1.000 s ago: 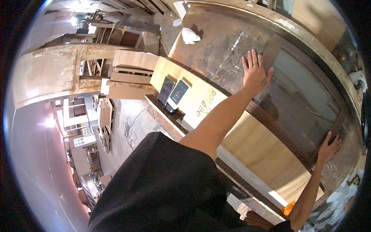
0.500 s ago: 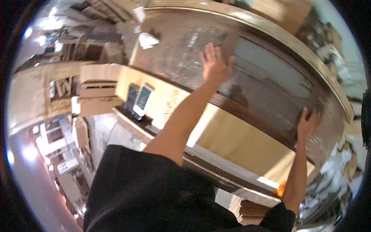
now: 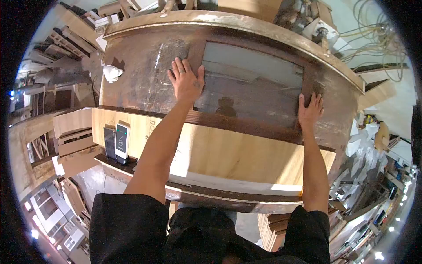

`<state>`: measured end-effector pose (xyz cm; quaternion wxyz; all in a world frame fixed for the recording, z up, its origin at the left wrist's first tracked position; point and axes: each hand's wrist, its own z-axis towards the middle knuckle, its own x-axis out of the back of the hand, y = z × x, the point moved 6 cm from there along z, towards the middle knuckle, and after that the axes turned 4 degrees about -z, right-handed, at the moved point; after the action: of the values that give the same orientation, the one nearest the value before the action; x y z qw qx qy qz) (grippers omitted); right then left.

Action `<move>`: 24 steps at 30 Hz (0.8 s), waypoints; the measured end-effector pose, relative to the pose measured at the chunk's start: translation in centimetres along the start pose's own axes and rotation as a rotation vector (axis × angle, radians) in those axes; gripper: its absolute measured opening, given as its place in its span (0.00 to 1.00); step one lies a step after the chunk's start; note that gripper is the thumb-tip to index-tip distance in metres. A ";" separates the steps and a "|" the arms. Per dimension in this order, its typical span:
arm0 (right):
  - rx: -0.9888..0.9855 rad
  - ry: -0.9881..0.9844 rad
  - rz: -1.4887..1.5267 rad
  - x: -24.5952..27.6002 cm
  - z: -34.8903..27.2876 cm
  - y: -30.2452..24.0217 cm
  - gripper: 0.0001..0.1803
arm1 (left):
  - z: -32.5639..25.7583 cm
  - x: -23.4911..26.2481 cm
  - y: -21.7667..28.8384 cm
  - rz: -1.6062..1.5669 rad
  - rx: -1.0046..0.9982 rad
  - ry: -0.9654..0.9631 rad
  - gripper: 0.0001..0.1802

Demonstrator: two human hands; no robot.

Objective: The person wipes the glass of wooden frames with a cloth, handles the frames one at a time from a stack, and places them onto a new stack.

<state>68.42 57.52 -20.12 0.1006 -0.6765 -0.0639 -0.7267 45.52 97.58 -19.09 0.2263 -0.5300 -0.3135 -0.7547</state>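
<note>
A dark brown wooden-framed door (image 3: 239, 124) with a grey glass pane (image 3: 259, 83) lies flat on the worn, stained workbench (image 3: 136, 53). My left hand (image 3: 188, 84) rests with fingers spread at the frame's left side piece. At the opposite end, my right hand (image 3: 311, 111) lies open on or along the right side piece, fingers pointing away from me. Neither hand is wrapped around anything. Between me and the door runs a long pale wood board (image 3: 246, 154), with my forearms reaching over it.
A white handheld device (image 3: 122, 141) with a dark screen stands upright beside a dark one (image 3: 108, 143) at the board's left end. Crumpled white material (image 3: 113, 74) sits on the bench's left. A raised wooden strip (image 3: 228, 18) edges the far side; torn white sheets (image 3: 362, 149) lie beyond the right end.
The view has turned, so the bench now lies more level across it. Both my hands remain at the door's two sides, still open; the door shows no clear shift on the bench.
</note>
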 end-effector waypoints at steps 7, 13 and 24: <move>-0.008 -0.052 0.038 0.6 -0.7 0.1 0.43 | -0.1 -0.5 0.0 -0.002 -0.003 -0.059 0.39; -0.015 -0.033 0.055 1.3 -0.7 -0.1 0.43 | 0.1 -0.9 0.2 0.064 -0.002 -0.111 0.40; -0.009 -0.031 0.083 0.0 -0.5 0.5 0.44 | -0.1 -1.2 -0.2 0.034 -0.011 -0.117 0.42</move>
<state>68.03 56.90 -20.14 0.1268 -0.6901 -0.0340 -0.7117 45.70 97.67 -20.29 0.2173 -0.5798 -0.3129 -0.7202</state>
